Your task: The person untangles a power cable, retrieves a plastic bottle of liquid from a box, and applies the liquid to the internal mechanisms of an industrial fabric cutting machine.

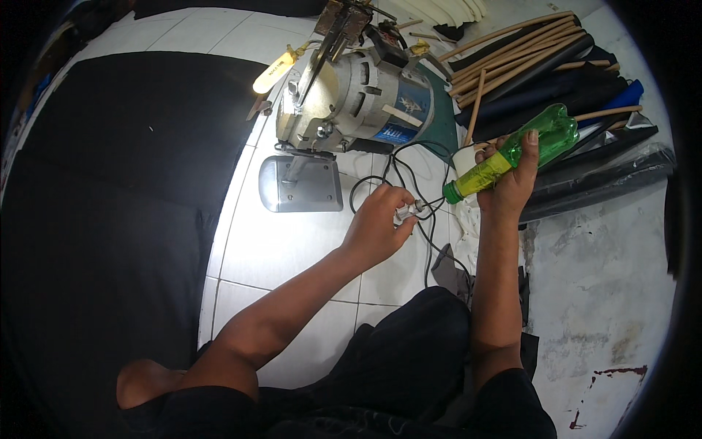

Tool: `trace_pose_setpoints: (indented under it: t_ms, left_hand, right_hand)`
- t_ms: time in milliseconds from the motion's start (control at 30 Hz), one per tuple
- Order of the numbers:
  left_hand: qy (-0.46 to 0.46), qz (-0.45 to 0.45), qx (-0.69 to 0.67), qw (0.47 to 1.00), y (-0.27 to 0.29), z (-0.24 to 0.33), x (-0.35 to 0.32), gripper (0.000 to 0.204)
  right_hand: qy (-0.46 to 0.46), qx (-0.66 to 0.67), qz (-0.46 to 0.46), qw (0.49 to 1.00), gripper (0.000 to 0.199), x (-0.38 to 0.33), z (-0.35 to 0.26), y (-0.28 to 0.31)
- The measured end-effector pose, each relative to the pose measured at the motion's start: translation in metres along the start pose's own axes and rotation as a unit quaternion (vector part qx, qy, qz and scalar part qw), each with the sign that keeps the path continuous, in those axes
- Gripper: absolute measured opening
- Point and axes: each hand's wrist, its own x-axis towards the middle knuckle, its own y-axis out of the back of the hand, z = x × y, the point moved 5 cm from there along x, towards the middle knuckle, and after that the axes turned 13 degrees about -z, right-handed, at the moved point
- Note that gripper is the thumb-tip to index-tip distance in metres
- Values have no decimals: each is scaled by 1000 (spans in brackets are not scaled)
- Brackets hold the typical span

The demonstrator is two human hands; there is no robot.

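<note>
My right hand (515, 175) is wrapped round a green plastic bottle (550, 130) with a yellow label. The bottle is tilted, its green-capped end (453, 193) low and pointing left toward my other hand. My left hand (379, 223) pinches a small clear and whitish piece (406, 212) between thumb and fingers; its exact kind is unclear. A thin dark line spans the gap between that piece and the bottle's cap; whether it is a spout or a cable, I cannot tell. Beyond my hands lies a grey electric motor machine (351, 99) with a flat metal foot (300, 192).
Black cables (398, 164) loop over white floor tiles (270, 252) by my left hand. Black fabric (110, 183) spreads along the left. A yellow-handled tool (274, 73) rests at the machine. Brown tubes and dark rolls (519, 55) pile up at far right, beside a stained wall (592, 293).
</note>
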Motion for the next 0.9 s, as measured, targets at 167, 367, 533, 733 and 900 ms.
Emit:
trace_pose_setpoints:
  t_ms: [167,367,533,733,900]
  left_hand:
    - [0,-3,4,1000,-2,-2,-1,29]
    - [-9,-2,-2,1000,-2,0,-1,29]
    - [-8,-1,3,1000,-1,0,-2,29]
    - [-12,6,12,1000,-4,2,0,29]
    - [-1,17,-11,1000,-1,10,3,29]
  right_hand:
    - [4,-6,-2,1000,41,0,-2,-1]
    - [-1,2,1,1000,41,0,-1,2]
    - [-5,-3,-2,1000,42,0,0,2]
    - [-48,68,31,996,45,0,9,12]
    - [-75,129,56,987,49,6,22,36]
